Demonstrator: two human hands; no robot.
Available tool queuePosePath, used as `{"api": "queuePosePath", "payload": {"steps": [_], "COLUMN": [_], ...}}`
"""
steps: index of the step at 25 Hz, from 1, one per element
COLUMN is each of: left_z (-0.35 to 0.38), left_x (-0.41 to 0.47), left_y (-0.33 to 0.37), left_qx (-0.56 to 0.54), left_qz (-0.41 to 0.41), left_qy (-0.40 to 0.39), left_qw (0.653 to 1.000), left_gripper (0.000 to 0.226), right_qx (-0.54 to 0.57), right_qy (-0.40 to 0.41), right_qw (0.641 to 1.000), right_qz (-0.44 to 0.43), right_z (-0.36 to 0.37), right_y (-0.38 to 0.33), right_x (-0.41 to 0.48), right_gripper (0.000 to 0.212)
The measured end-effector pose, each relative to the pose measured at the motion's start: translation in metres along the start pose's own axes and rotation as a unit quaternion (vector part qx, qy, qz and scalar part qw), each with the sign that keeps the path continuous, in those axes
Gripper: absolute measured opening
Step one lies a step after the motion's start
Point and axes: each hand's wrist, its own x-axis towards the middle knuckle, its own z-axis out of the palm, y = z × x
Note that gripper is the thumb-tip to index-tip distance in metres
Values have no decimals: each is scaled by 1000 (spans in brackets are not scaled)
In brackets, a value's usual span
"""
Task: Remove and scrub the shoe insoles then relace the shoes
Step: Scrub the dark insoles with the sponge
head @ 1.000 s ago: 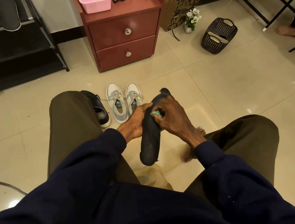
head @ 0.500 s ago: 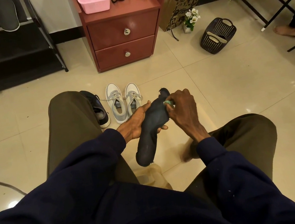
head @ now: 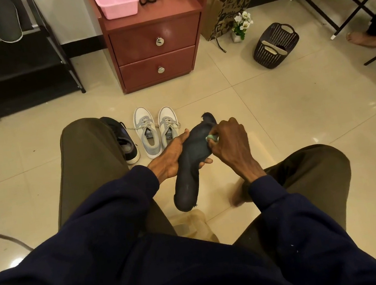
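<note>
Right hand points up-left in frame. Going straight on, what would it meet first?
The dark insole, right away: the right hand presses the green scrubber onto its upper part, while the left hand holds it. Past it in the picture lie the grey sneakers, probably lower, on the floor.

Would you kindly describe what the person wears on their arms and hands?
The left sleeve and right sleeve are dark navy, long, cuffed at the wrists; the right has tiny pale specks. The left hand and right hand are bare, without gloves.
</note>
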Motion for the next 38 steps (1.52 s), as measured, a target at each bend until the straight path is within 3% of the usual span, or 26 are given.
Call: {"api": "queuePosePath", "payload": {"steps": [5,10,14,15,17,19,21,23,25,29,31,35,38], "left_z": [-3,-2,0,-2,-2,-3,-2,1,1,-1,-2,-1,-3], "left_x": [7,1,2,4,2,0,-1,-1,0,-3,-3,-3,-4], "left_y": [-1,0,1,0,-1,-1,1,1,1,1,1,1,1], "left_qx": [9,-6,-6,-2,-6,-10,-10,-13,-9,5,7,13,14], "left_qz": [13,13,14,17,17,13,12,8,9,2,-13,-22,-26], "left_qy": [57,21,47,53,40,15,13,25,37,-17,-47,-86,-87], "left_qw": [998,1000,999,998,999,1000,1000,1000,999,1000,999,996,996], "left_gripper": [46,54,46,45,47,51,50,48,45,51,54,53,52], "right_qx": [145,13,168,157,65,-15,39,152,179,121,146,228,194], "right_qy": [-96,-3,-118,-129,-71,-23,-29,-88,-134,-33,12,17,36], "right_qw": [981,1000,977,976,994,1000,999,984,973,992,988,973,980], "right_qz": [-81,10,-65,-73,-53,-10,-11,-43,-59,18,48,-36,-6], "right_z": [1,1,-1,-2,-3,-4,-6,-7,-4,-3,-5,-2,2], "right_y": [-28,-1,-18,-22,-16,1,5,-6,-15,10,19,-2,8], "right_x": [-14,1,-12,-13,-7,0,-1,-8,-12,2,5,1,7], "right_gripper": [6,14,2,3,6,22,23,8,4,7,7,8,5]}}
